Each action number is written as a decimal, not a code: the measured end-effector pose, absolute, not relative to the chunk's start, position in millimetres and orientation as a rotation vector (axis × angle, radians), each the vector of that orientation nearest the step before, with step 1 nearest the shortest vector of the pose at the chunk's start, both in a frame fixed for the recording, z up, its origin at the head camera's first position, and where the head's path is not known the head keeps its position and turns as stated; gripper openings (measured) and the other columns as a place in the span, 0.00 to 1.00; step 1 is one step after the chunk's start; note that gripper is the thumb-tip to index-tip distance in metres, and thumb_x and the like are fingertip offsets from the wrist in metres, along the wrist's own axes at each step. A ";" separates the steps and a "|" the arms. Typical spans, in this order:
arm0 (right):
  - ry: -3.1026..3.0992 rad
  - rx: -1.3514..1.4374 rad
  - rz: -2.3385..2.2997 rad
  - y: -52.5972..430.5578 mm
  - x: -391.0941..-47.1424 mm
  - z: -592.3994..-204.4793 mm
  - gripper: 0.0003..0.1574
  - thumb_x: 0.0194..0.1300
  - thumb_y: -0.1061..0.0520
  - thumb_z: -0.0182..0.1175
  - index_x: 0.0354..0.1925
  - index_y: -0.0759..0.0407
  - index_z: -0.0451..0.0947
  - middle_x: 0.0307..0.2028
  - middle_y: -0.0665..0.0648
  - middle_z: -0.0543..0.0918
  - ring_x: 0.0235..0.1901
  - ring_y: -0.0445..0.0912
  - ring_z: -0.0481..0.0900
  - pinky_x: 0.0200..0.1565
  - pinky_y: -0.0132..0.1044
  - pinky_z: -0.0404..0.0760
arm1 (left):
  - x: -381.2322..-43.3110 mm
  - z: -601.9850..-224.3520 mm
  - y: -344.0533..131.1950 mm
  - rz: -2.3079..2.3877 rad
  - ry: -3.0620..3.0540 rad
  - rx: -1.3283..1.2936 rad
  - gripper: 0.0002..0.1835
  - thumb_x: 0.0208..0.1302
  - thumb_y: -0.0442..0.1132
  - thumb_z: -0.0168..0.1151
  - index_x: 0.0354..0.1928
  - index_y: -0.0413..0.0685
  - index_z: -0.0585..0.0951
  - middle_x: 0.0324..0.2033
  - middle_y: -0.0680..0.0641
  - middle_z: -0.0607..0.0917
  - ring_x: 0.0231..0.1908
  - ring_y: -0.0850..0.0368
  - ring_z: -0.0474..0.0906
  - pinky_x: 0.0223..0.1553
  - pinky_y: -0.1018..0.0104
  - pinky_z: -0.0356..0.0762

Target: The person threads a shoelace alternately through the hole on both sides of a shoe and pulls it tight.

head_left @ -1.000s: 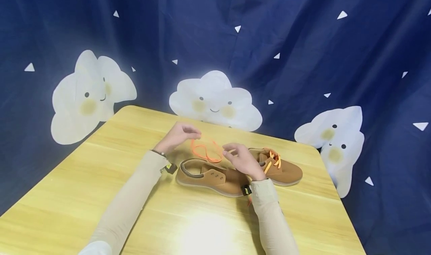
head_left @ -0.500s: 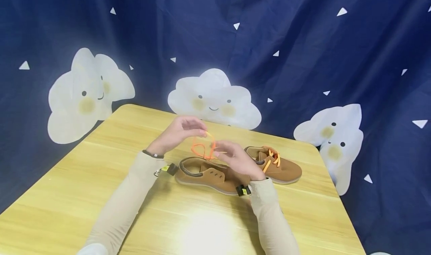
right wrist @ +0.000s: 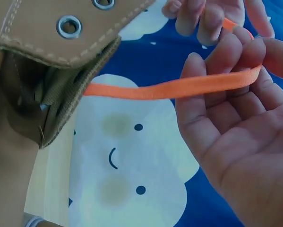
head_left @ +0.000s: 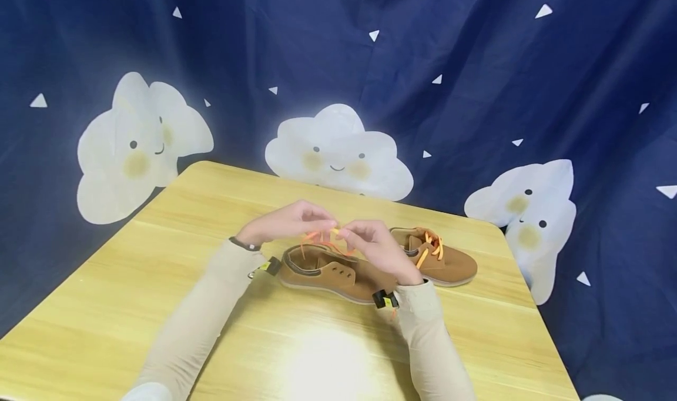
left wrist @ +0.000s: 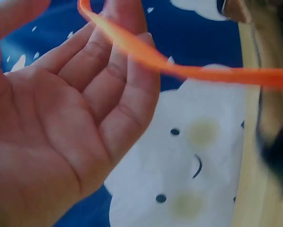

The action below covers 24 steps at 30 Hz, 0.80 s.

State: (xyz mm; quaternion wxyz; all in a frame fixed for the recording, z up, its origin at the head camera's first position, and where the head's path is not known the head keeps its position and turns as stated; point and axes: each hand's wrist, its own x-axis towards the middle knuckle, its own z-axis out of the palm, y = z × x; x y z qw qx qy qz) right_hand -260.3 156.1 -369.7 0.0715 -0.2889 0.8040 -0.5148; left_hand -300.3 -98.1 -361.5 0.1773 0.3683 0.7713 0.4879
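A brown shoe with bare eyelets along its near flap stands on the table, below both hands. Above it, my left hand and right hand meet almost fingertip to fingertip. Both pinch the same orange shoelace. In the right wrist view the lace runs from beside the shoe's flap across my right fingers to the thumb and index finger. The left wrist view has it crossing my left fingers, whose tips leave the frame at the top. Loose loops of lace hang over the shoe opening.
A second brown shoe, laced in orange and tied, stands to the right, partly behind my right hand. The wooden table ends at a blue curtain with white clouds. A small bit of orange lace shows below my right wrist.
My left hand, first apart from the right, has moved right and down until the fingertips nearly touch. The lace loop between them has shrunk. Both shoes have stayed put.
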 end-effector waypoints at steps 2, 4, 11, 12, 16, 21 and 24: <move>2.423 -0.863 -1.535 156.7 -259.8 -369.1 0.16 0.78 0.56 0.57 0.46 0.66 0.86 0.28 0.60 0.81 0.28 0.49 0.73 0.33 0.34 0.72 | -300.2 -363.9 -92.6 1.366 2.169 1.067 0.15 0.78 0.49 0.55 0.41 0.49 0.87 0.25 0.47 0.82 0.26 0.53 0.76 0.33 0.61 0.77; 2.430 -0.847 -1.520 159.8 -260.3 -369.1 0.15 0.78 0.55 0.57 0.44 0.64 0.87 0.27 0.60 0.80 0.22 0.45 0.69 0.27 0.33 0.68 | -299.4 -365.5 -90.7 1.371 2.165 1.061 0.14 0.77 0.46 0.57 0.37 0.48 0.86 0.21 0.48 0.77 0.22 0.57 0.71 0.28 0.66 0.72; 2.412 -0.772 -1.438 185.9 -262.8 -364.8 0.15 0.79 0.51 0.56 0.39 0.57 0.85 0.29 0.60 0.82 0.14 0.39 0.62 0.21 0.32 0.67 | -295.6 -361.7 -91.8 1.357 2.180 1.004 0.12 0.76 0.46 0.59 0.39 0.49 0.87 0.18 0.48 0.73 0.20 0.57 0.66 0.25 0.69 0.67; 2.412 -0.776 -1.423 189.2 -262.9 -364.2 0.15 0.79 0.51 0.56 0.39 0.57 0.85 0.29 0.61 0.82 0.15 0.40 0.64 0.23 0.32 0.69 | -294.9 -360.7 -91.7 1.357 2.185 0.994 0.12 0.76 0.46 0.59 0.39 0.50 0.87 0.18 0.48 0.73 0.20 0.56 0.66 0.24 0.69 0.66; 2.411 -0.819 -1.366 194.6 -263.7 -365.9 0.13 0.79 0.52 0.56 0.44 0.56 0.85 0.30 0.59 0.84 0.25 0.49 0.76 0.32 0.35 0.77 | -292.8 -359.6 -90.2 1.370 2.205 0.984 0.11 0.76 0.45 0.59 0.39 0.50 0.88 0.19 0.49 0.74 0.20 0.55 0.66 0.23 0.69 0.67; 2.322 -0.904 -1.397 179.0 -263.3 -369.9 0.14 0.79 0.53 0.56 0.47 0.58 0.85 0.31 0.59 0.86 0.38 0.61 0.83 0.47 0.47 0.84 | -290.3 -360.3 -84.4 1.375 2.190 1.036 0.11 0.76 0.44 0.60 0.40 0.49 0.88 0.18 0.51 0.72 0.19 0.58 0.66 0.21 0.70 0.67; 2.298 -0.919 -1.448 168.8 -260.9 -369.4 0.15 0.79 0.52 0.57 0.44 0.60 0.85 0.31 0.59 0.85 0.35 0.56 0.84 0.45 0.49 0.85 | -289.5 -360.7 -82.1 1.368 2.166 1.067 0.12 0.76 0.45 0.59 0.41 0.48 0.89 0.17 0.51 0.70 0.17 0.59 0.65 0.21 0.71 0.66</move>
